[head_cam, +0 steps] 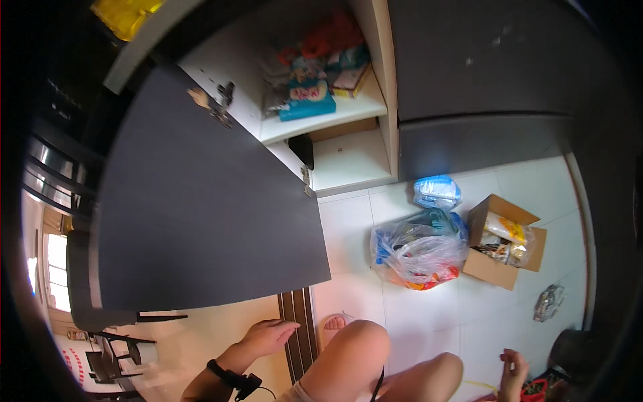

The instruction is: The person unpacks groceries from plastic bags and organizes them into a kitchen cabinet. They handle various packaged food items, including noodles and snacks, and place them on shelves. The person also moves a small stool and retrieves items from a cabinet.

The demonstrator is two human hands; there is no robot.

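My left hand (270, 337), with a black band on its wrist, hangs empty over the floor left of my knee, its fingers stretched out. At the lower right my right hand (513, 369) has loosely bent fingers, and no object shows in it. In front of me a cupboard stands with its dark grey door (216, 211) swung wide. Its upper shelf (351, 116) bears a teal packet (307, 102), a small box (351, 80) and a red bag (334, 37). On the floor are a filled clear plastic bag (427, 251) and an opened cardboard box (495, 271) containing packets.
A blue-and-white plastic-wrapped pack (437, 192) lies by the cupboard base. Crumpled clear plastic (549, 303) rests on the tiles (422, 316). At the lower right are a dark container (570, 349) and a red bag (533, 391). A dark sliding-door track (296, 346) crosses the floor.
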